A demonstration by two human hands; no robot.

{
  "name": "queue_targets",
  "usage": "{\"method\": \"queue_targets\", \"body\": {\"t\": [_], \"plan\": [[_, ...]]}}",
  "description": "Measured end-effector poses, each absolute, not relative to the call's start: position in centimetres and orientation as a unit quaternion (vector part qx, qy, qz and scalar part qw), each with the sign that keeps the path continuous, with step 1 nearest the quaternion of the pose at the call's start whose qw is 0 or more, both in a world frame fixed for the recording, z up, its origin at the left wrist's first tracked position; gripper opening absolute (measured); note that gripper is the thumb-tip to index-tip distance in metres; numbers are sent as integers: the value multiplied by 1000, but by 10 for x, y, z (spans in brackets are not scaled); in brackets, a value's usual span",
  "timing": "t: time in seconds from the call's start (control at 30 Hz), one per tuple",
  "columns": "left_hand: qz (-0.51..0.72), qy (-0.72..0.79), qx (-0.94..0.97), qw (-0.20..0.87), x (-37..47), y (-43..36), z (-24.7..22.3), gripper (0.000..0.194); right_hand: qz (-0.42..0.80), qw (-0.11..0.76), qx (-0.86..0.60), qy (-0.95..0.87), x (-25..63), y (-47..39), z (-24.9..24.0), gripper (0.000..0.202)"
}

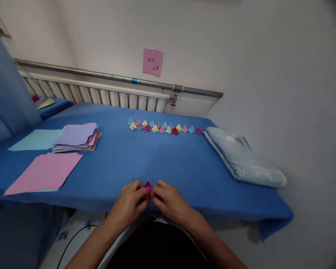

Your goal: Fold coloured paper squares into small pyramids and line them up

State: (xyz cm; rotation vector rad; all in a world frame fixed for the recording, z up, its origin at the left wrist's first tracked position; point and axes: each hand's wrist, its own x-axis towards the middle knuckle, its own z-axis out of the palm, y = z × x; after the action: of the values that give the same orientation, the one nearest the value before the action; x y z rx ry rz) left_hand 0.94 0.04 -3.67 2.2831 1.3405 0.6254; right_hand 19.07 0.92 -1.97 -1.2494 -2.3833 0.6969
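A small magenta folded paper piece (148, 189) is pinched between my two hands at the front edge of the blue-covered table (114, 164). My left hand (131, 201) grips its left side with thumb and fingers. On its right side, the fingers of my right hand (169, 200) are closed on the same piece. Its lower part is partly hidden by my fingertips. Farther back, several small folded paper pieces (162, 129) in yellow, pink, blue, purple and red stand close together in two rows.
At the left lie a stack of coloured paper (75, 135), light blue sheets (36, 139) and pink sheets (46, 172). A folded pale blue blanket (243, 158) rests at the right. Behind the table are a radiator (100, 95) and a metal pipe (106, 76).
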Motion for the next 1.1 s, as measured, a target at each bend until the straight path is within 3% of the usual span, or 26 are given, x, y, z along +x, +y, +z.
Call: {"method": "queue_targets", "body": {"t": [0.23, 0.37, 0.53, 0.73, 1.1], "plan": [[225, 483, 815, 228, 9, -1, -32, 7, 254, 191, -437, -841, 191, 7, -18, 11], [276, 445, 797, 301, 1, -2, -26, 15, 298, 254, -417, -821, 195, 7, -18, 28], [315, 531, 737, 274, 2, 9, -26, 9, 290, 316, -490, -759, 191, 12, -18, 10], [197, 564, 766, 236, 14, 23, -28, 11, 266, 238, -501, -789, 182, 20, -16, 14], [154, 571, 783, 193, 17, 26, -29, 16, 204, 200, -527, -800, 176, 29, -20, 13]]}}
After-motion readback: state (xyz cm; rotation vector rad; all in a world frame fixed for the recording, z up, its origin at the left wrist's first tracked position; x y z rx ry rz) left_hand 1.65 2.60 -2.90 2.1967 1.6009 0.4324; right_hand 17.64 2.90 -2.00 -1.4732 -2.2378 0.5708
